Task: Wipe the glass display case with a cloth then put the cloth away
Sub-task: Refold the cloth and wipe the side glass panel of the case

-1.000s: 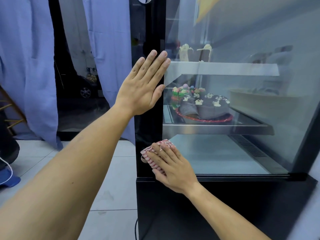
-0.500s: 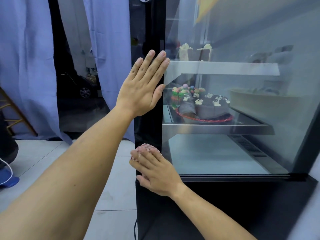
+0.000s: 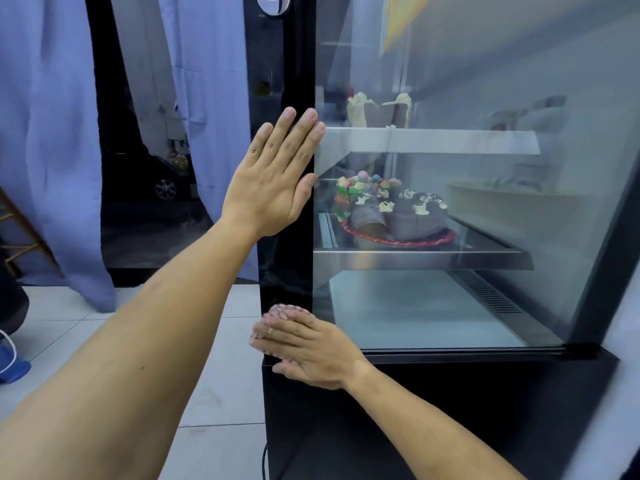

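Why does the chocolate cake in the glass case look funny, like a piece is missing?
A wedge does seem cut from the chocolate cake on its red plate on the middle shelf; the cut faces the glass. Nothing else looks spilled or broken. The right hand presses the cloth against the case's black corner.

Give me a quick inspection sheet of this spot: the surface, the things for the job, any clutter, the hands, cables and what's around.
Surface: glass display case with black frame on a black base; reflections blur the glass.
Job's things: pink striped cloth, bunched under the right hand at the frame's lower corner.
Clutter: dark chocolate cake on a red plate on the middle steel shelf; pale items on the upper shelf, unclear.
Hands: left hand flat, fingers straight, on the black frame; right hand presses the cloth, fingers straight.
Cables: black cord beside the base; white cord at far left.
Surroundings: blue curtains, pale tiled floor.
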`<state>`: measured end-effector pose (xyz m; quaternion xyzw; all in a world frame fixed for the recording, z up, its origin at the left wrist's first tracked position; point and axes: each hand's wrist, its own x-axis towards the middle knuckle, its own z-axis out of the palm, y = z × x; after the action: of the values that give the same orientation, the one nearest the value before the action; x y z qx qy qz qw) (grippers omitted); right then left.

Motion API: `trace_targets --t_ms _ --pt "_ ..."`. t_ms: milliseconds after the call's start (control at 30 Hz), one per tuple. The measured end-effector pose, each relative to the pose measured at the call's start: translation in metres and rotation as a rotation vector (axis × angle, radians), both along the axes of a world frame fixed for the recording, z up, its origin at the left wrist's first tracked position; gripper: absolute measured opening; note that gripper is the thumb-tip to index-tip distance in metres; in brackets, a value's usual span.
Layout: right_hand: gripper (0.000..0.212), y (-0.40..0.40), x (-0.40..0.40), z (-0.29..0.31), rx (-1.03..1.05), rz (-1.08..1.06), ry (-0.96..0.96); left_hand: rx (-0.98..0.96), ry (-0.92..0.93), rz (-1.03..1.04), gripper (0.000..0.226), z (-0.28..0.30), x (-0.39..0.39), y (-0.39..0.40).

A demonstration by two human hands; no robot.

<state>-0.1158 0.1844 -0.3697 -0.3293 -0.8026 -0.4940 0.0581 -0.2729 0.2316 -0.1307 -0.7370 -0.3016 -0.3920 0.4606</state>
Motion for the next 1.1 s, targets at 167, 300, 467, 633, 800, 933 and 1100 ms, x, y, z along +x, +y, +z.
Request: trace_targets --t_ms 167,300,467,633,800,933,1100 --pt "0.055 0.01 0.0 0.035 0.125 0.106 0.228 0.003 -0.001 -0.02 0.063 0.0 -0.001 0.002" --pt "0.063 -0.004 0.056 0.003 0.233 -0.074 0.661 -0.028 -0.035 -0.037 0.063 -0.004 0.004 0.003" --pt "0.071 -0.014 0.033 -0.047 0.107 -0.119 0.735 -0.098 -0.263 -0.045 0.064 -0.037 0.033 -0.007" --pt "0.064 -0.003 0.067 0.045 0.263 -0.025 0.684 -0.106 -0.305 -0.043 0.064 -0.047 0.035 -0.002" --pt "0.064 -0.028 0.125 0.001 0.308 -0.251 1.347 -0.121 -0.342 -0.057 0.065 -0.06 0.039 -0.003" --pt "0.065 -0.029 0.06 -0.042 0.193 -0.265 1.355 -0.153 -0.34 -0.039 0.066 -0.097 0.045 -0.005" --pt "0.075 -0.01 0.073 0.026 0.23 -0.04 0.734 -0.148 -0.34 -0.035 0.066 -0.097 0.043 -0.001"
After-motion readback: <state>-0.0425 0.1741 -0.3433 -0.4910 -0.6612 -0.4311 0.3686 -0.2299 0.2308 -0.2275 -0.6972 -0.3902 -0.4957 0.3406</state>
